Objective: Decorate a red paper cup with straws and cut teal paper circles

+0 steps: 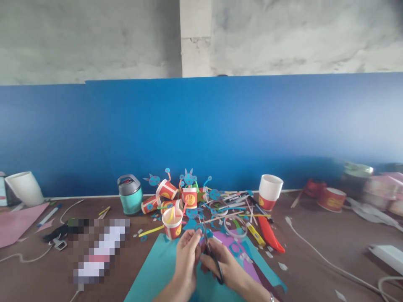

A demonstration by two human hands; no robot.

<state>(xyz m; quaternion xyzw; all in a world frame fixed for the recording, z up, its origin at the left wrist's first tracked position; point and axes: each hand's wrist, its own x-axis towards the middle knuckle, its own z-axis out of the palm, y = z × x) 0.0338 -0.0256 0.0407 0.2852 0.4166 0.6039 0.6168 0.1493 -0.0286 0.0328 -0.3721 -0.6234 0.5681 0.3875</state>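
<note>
My right hand [225, 262] is closed around the black handles of a pair of scissors [218, 268], whose blades point away from me. Between the fingertips of my left hand [186, 253] is a small blue paper piece [198, 227], right beside the blades. Whether the blades touch it I cannot tell. Both hands are over a teal paper sheet [153, 268]. To the right of them lies purple paper [252, 272] with blue cut-outs on it. Just beyond my left hand stands a red and white paper cup [172, 230] with straws.
Behind my hands are several decorated paper cups [190, 198], straws and blue scraps. A glue stick [255, 235], a tape roll [236, 226] and a red-handled tool [270, 237] lie to the right. Stacked cups [270, 189] stand farther back. A teal jar [130, 197] stands at left.
</note>
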